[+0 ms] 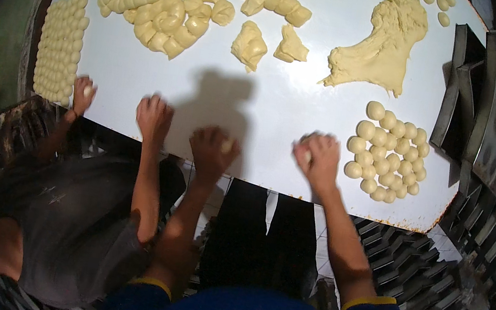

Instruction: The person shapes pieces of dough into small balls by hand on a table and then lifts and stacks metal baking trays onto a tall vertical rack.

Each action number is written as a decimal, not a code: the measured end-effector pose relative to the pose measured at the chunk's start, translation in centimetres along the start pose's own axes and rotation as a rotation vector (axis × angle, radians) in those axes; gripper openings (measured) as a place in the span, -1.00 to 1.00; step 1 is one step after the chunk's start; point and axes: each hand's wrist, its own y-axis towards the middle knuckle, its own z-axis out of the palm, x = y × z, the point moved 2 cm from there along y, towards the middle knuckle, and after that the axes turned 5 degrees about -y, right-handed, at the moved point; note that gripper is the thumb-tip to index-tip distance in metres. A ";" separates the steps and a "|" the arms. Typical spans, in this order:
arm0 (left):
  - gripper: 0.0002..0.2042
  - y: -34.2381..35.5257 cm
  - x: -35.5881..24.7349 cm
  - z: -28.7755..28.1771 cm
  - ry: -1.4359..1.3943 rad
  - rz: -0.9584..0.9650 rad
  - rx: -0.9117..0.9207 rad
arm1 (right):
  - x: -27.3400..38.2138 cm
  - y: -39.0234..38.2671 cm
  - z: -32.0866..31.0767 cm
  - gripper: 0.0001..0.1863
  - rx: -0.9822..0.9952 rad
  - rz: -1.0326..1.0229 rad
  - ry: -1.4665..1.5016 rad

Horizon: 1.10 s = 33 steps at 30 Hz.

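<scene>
My left hand (212, 155) is curled over a small dough ball (227, 146) at the table's near edge; pale dough shows at its thumb side. To its right, my right hand (322, 161), slightly blurred, cups another dough ball (307, 156) against the white tabletop (279, 118). Most of both balls is hidden by the fingers. Right of my right hand, a cluster of smooth round dough balls (393, 161) sits close together. Two torn dough lumps (249, 45) lie farther off, with a large stretched dough slab (383, 47) at the far right.
A co-worker's two hands (154, 120) work at the table's left, beside tight rows of dough balls (58, 53). A heap of cut dough pieces (168, 5) covers the far left. Dark metal baking pans (492, 108) stand at the right edge, and more stacked metal pans (388, 250) sit below the table's edge.
</scene>
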 end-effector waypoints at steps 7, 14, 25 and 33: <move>-0.81 1.6 -5.1 4.9 -0.115 -0.001 -0.049 | 5.6 3.6 3.8 -0.89 -0.043 0.082 0.137; -0.81 4.3 -0.7 1.0 0.009 0.022 -0.047 | -0.2 3.4 -0.1 -0.85 -0.062 0.033 -0.078; -0.83 2.2 -0.3 0.8 -0.009 0.013 -0.019 | -0.2 1.3 -0.5 -0.85 0.009 -0.032 -0.129; -0.85 -0.8 -3.8 3.9 -0.087 0.080 0.009 | 4.1 0.6 2.7 -0.85 -0.055 -0.010 0.132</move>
